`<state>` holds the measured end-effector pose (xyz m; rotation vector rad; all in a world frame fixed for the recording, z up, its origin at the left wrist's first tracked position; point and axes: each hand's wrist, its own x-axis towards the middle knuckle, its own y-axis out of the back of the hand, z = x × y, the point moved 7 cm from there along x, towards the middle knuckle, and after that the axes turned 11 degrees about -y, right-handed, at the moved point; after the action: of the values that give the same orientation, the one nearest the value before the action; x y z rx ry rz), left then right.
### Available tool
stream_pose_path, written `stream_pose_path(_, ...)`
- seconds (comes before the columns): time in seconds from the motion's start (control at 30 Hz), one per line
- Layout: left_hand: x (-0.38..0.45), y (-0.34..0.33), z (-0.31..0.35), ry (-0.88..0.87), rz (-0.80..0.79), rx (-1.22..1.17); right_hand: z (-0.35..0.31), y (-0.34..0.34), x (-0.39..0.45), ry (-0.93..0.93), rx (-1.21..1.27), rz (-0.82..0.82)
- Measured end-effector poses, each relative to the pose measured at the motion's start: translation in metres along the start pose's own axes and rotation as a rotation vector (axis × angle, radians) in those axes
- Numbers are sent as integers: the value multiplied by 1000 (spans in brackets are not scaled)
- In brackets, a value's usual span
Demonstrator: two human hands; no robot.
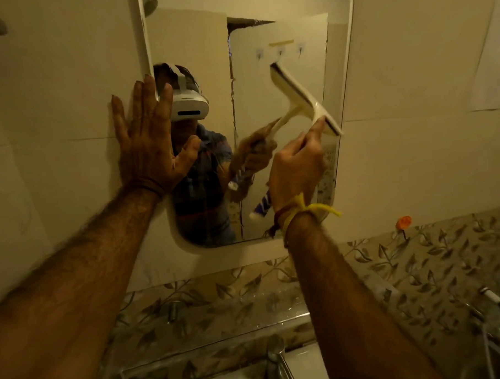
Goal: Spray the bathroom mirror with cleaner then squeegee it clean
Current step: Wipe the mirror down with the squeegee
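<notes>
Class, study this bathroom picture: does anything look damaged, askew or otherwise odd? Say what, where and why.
Yes. In the white-framed wall mirror, the reflected wall shows a dark, ragged gap at the top, like broken panelling. The cream squeegee in the right hand lies tilted across the glass. The lower right edge of the glass looks speckled.

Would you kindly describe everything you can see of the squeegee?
The squeegee looks like cream plastic: a long flat blade head with a dark edge strip and a handle running down into the right hand, which is closed around it. Its head slants from upper left to lower right over the right half of the mirror, seemingly against the glass. The handle's blue-and-white striped end pokes out below the hand.
</notes>
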<state>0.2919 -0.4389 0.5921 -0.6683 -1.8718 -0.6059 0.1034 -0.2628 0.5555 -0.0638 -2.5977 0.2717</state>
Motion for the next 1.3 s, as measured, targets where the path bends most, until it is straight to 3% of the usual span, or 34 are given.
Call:
stream_pose_path(0.17,0,1,-1,-5,5,-41,28,-4,-102,172,-112,-347)
stream_pose_path(0.4,0,-1,-8,36,82,-149,-54,-43,-49,490,-217,-285)
stream_pose_path(0.57,-10,1,-11,88,113,-238,0,-21,-82,576,-350,-374)
stream_pose_path(0.7,-21,-3,-9,107,31,-85,7,-18,-81,608,-366,-366)
stream_pose_path(0.87,-29,3,-20,282,123,-7,-46,-45,-55,621,-284,-410)
stream_pose_path(1.03,-28,3,-18,294,121,47,33,-15,-71,586,-367,-520)
stream_pose_path(1.13,-29,1,-16,266,106,117,57,7,-74,545,-404,-423)
stream_pose_path(1.3,-28,-3,-15,285,39,174,-5,-22,-41,584,-384,-313)
